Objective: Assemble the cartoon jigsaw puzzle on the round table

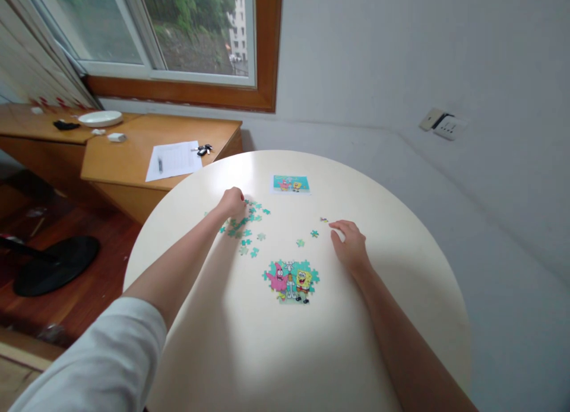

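Observation:
A partly joined jigsaw puzzle (pixel 291 281) with pink, grey and yellow cartoon figures lies on the round cream table (pixel 312 352). Left of centre, loose teal puzzle pieces (pixel 246 234) are scattered. Over their far edge is my left hand (pixel 232 203), its fingers curled in; whatever they hold, if anything, is hidden. My right hand (pixel 350 243) rests to the right with thumb and fingers apart. Just beyond its fingertips lies a small puzzle piece (pixel 323 220). Two more pieces, one dark teal (pixel 314 234) and one pale green (pixel 300 243), sit left of that hand.
A reference picture card (pixel 291 184) lies at the table's far side. Beyond the left edge, a wooden desk (pixel 133 136) holds a paper sheet (pixel 173 161), keys (pixel 203 150) and a white plate (pixel 100 119). A wall borders the right side.

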`<state>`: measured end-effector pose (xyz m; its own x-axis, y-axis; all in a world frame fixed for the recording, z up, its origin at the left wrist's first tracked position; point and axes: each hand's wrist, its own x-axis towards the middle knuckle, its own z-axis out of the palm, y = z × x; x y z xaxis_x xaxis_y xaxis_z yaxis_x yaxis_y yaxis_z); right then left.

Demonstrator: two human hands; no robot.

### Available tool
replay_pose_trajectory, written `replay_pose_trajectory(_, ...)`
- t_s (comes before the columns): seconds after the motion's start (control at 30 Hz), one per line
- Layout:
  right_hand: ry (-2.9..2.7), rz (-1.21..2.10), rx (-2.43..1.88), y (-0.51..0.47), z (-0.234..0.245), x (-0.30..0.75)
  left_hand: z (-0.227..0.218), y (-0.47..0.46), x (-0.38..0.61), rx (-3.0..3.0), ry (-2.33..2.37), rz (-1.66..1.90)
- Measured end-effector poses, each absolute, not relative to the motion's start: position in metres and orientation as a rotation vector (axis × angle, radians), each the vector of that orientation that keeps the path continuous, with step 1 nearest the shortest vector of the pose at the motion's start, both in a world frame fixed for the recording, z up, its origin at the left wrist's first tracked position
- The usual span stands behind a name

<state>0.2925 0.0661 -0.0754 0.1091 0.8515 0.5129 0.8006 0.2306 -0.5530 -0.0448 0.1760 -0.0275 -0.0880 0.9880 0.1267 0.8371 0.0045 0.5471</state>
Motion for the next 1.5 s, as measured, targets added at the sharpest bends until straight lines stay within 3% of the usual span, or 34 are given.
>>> replay_pose_trajectory(0.8,-1.663,0.175,-1.586,0.066,-0.071,0.288,0.022,0.087,-0.025,1.679,1.662,0.686)
replay_pose_trajectory(1.5,-1.661,0.159,-1.568,0.069,-0.073,0.288,0.01,0.017,-0.002,1.251,1.22,0.609)
